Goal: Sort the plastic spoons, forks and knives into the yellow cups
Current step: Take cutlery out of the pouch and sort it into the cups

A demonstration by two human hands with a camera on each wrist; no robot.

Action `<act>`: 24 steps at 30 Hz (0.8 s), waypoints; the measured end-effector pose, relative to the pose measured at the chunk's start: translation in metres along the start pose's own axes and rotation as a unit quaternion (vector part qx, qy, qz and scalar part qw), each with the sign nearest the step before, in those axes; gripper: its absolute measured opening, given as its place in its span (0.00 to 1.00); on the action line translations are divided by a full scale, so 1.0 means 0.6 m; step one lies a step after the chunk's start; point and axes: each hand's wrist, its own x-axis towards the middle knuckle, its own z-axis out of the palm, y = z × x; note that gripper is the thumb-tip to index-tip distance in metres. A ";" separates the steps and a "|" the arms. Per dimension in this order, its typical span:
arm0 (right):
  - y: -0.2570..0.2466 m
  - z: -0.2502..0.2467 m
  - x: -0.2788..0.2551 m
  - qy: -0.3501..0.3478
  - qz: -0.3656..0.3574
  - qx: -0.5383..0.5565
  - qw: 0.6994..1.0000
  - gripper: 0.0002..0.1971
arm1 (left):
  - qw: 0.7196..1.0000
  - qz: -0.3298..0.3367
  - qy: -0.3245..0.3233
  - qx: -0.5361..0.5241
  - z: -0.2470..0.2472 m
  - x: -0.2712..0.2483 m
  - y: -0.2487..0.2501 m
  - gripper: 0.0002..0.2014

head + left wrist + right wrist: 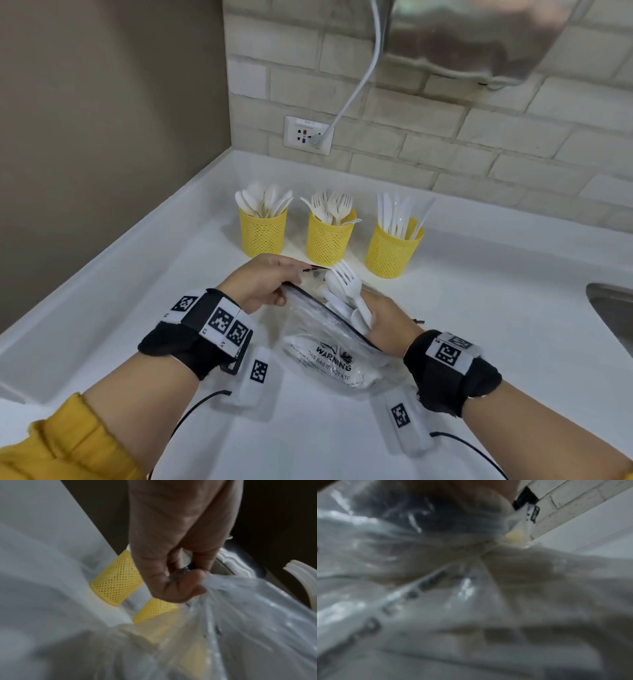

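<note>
Three yellow mesh cups stand in a row at the back of the white counter: the left cup [263,236] holds spoons, the middle cup [329,243] forks, the right cup [390,253] knives. In front of them lies a clear zip bag [325,349] printed with a warning. My left hand [291,279] pinches the bag's rim between thumb and fingers [181,582]. My right hand [371,318] sits in the bag's mouth and grips a bundle of white cutlery, with a fork [347,282] and spoon bowls sticking up. Its fingers are hidden. Blurred bag plastic [436,588] fills the right wrist view.
A steel sink edge [613,308] lies at the far right. A wall outlet [308,135] with a white cable sits behind the cups, under a metal appliance [479,34]. A brown wall closes off the left. Two cups [116,580] show past my left thumb.
</note>
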 end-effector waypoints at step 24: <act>-0.071 -0.082 0.004 0.194 0.030 0.513 0.836 0.12 | 0.872 0.112 0.021 0.476 0.022 -0.018 -0.036 0.31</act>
